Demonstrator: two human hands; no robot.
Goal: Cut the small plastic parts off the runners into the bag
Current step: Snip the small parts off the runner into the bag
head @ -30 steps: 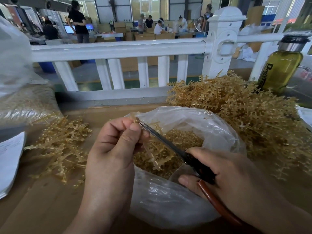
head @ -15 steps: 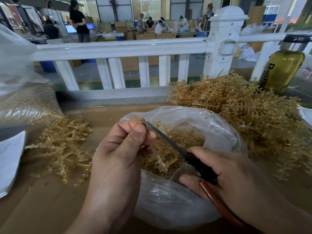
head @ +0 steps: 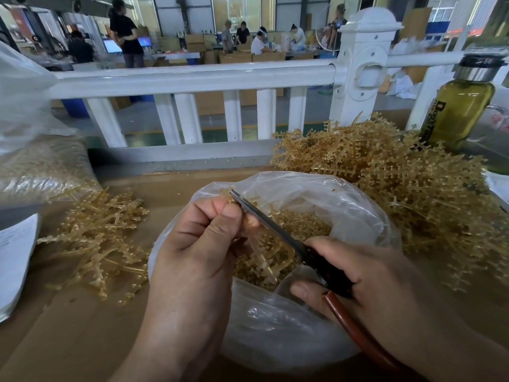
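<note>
At a cardboard-topped workbench (head: pixel 82 326) set against a white railing (head: pixel 192 78), a heap of uncut amber runners (head: pixel 399 194) rises to the right of a clear plastic bag (head: pixel 358 216) whose mouth gapes toward the worker, while a smaller scatter of runners (head: pixel 99 238) lies to its left. Over the bag's mouth, the left hand (head: pixel 198 252) pinches the top of a single runner (head: pixel 261 260) between thumb and curled fingers, letting it hang down into the opening. The right hand (head: pixel 380 279) is wrapped round the dark and reddish handles of a pair of scissors (head: pixel 275 227), whose blades look nearly together and slant up just beside the left thumb. Below them, already-cut small parts (head: pixel 305 227) fill the bottom of the bag. The step in hand appears to be snipping parts from the held runner. It should go best if the runner stays centred above the opening so each piece drops inside, if each cut falls close against the part rather than along the stem, and if the pinching thumb keeps off the blade's line, which passes very near it.
</note>
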